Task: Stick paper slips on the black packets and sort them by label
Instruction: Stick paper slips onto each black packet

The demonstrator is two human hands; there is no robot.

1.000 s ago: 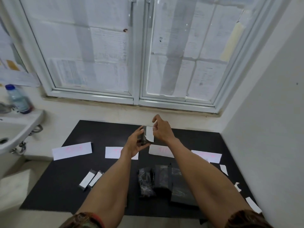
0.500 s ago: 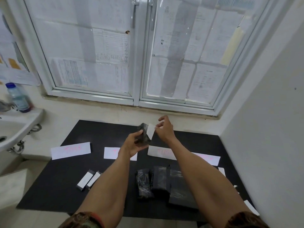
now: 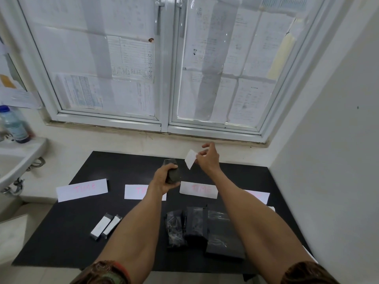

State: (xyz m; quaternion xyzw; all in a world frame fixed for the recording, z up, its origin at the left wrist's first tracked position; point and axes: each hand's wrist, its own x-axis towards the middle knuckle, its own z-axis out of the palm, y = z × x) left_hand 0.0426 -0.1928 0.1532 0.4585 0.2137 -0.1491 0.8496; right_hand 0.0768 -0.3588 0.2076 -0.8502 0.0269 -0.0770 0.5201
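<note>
The black packet (image 3: 173, 173) is a small, dull, slightly crumpled wrapper. It is held upright above the middle of the counter (image 3: 61, 232), and the left hand (image 3: 163, 180) grips its lower half with curled fingers and the thumb across the front. Just to its right and apart from it, the right hand (image 3: 207, 158) pinches a thin white paper slip (image 3: 190, 159) by one edge between thumb and fingertips. The slip hangs tilted in the air.

Nearer the person lies a pile of black packets (image 3: 196, 224). The leftmost is glossy and wrinkled like film, the others flatter and rectangular with a soft sheen. To the left of the forearms, two narrow packets already bearing white slips (image 3: 105, 224) lie side by side at a slant.

The counter is matte black, smooth and rectangular, and it is set into a corner against a plain pale wall (image 3: 328, 140). Behind it a white-framed double window (image 3: 166, 83) is papered over with printed sheets, their text too fine to read. At far left a clear bottle with a blue cap (image 3: 15, 125) stands on the rim of a white sink (image 3: 22, 154).

Four white label sheets lie in a row across the counter. The first label sheet (image 3: 82, 189) and the third label sheet (image 3: 198, 189) read "TIME" in pink capitals. The second label sheet (image 3: 135, 191) shows only its first letters beside the left forearm, and the fourth label sheet (image 3: 257, 196) is mostly hidden behind the right forearm.
</note>
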